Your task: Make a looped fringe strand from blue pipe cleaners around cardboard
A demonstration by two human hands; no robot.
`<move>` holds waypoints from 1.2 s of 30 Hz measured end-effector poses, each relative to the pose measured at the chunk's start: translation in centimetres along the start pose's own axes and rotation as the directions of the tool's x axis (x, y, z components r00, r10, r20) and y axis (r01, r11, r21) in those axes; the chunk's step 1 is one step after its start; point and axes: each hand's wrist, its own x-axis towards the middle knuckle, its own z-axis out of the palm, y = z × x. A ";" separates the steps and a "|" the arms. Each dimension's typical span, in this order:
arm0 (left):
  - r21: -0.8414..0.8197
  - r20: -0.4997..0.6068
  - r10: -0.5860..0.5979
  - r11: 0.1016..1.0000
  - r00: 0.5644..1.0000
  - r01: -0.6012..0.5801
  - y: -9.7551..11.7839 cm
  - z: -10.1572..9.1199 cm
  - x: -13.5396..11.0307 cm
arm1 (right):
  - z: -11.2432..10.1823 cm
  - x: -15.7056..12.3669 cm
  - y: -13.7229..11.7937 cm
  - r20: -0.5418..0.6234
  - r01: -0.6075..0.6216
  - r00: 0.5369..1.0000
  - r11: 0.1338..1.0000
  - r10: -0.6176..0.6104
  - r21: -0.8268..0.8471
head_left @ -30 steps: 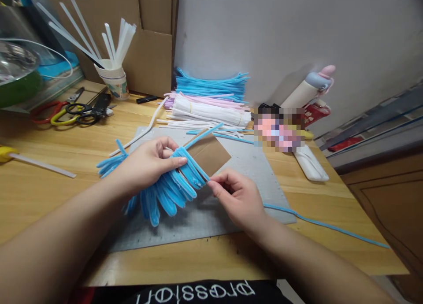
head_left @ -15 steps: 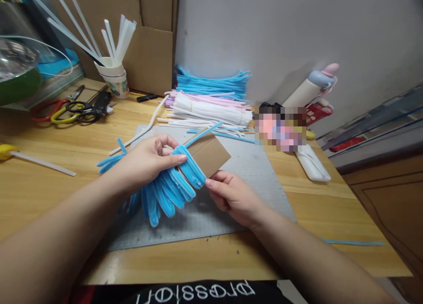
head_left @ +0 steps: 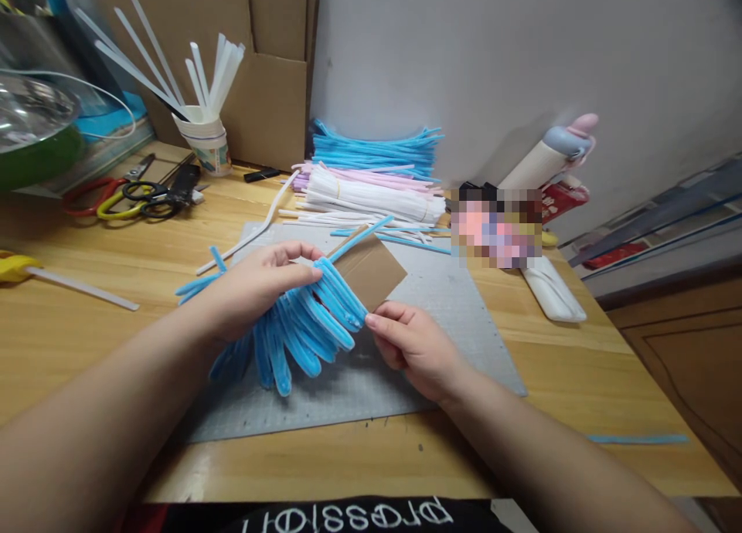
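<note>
While the left hand (head_left: 263, 282) is pinching fuzzy sky-blue pipe-cleaner loops (head_left: 340, 295) against a flat brown cardboard piece (head_left: 374, 270), the right hand (head_left: 411, 340) is keeping thumb and fingers closed at their lower bend, above a thin grey cutting mat (head_left: 464, 317). Winding is apparently the step in hand; another turn is probably calling for even tension.

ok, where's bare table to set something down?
Bare wood: left, between scissors and yellow-handled tool; right of the mat, between white packet and blue strip. Crowded: back, piled fuzzy stems; mat's middle, below left hand, right hand, blue loops.
</note>
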 end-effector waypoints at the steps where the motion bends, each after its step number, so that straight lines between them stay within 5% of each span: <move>1: 0.022 -0.004 0.001 1.000 1.000 -0.001 0.0 0.0 0.0 | 0.0 0.0 0.0 0.000 0.001 1.000 1.000 -0.001 -0.004; 16: 0.036 -0.002 -0.041 0.999 0.999 0.041 0.3 0.6 -0.2 | 0.1 -0.1 0.0 -0.023 0.025 0.999 0.994 -0.027 -0.102; 24: 0.007 0.003 -0.016 1.000 1.000 0.016 0.1 -0.1 -0.1 | -0.5 0.0 0.2 0.142 0.064 0.988 0.997 -0.058 -0.040; 31: 0.099 -0.044 -0.009 0.995 0.999 0.013 0.5 -0.2 -0.3 | -0.1 -0.8 -0.5 0.068 0.211 0.978 0.940 -0.200 -0.269; 36: 0.074 0.035 -0.018 0.997 0.999 0.015 0.3 -0.4 -0.2 | 0.0 -1.0 -0.4 0.098 0.304 0.952 0.870 -0.289 -0.387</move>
